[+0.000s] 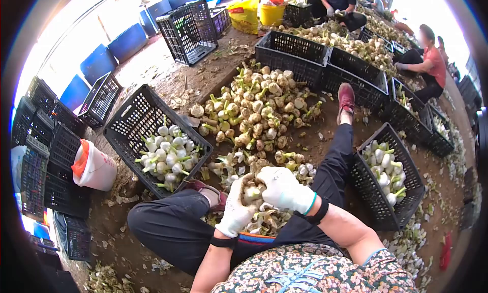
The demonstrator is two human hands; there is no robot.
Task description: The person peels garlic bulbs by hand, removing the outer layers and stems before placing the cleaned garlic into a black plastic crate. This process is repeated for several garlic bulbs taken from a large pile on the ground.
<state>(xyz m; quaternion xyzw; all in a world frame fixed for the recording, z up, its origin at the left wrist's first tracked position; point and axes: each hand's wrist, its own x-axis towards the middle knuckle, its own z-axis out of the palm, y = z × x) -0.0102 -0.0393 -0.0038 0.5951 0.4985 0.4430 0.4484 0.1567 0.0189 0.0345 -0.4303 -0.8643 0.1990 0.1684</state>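
Note:
My left hand [238,205], in a white glove with dirty fingertips, is closed around a garlic bulb [252,192] in front of my lap. My right hand [285,187], gloved in white with a blue-green cuff, grips the same bulb from the other side. Beyond my hands lies a large heap of brownish unpeeled garlic [259,110] on the ground. Loose peelings [267,219] lie below my hands, between my legs. White cleaned bulbs [170,153] fill part of a black crate [145,107] to the left. More white bulbs [384,168] lie in a black crate [406,211] to the right.
A white bucket [96,168] and stacked black crates [61,150] stand at the left. A row of black crates [356,82] runs behind the heap to the right. Two co-workers [437,64] [340,3] sit farther off beside more garlic. An upright crate [188,31] stands at the back.

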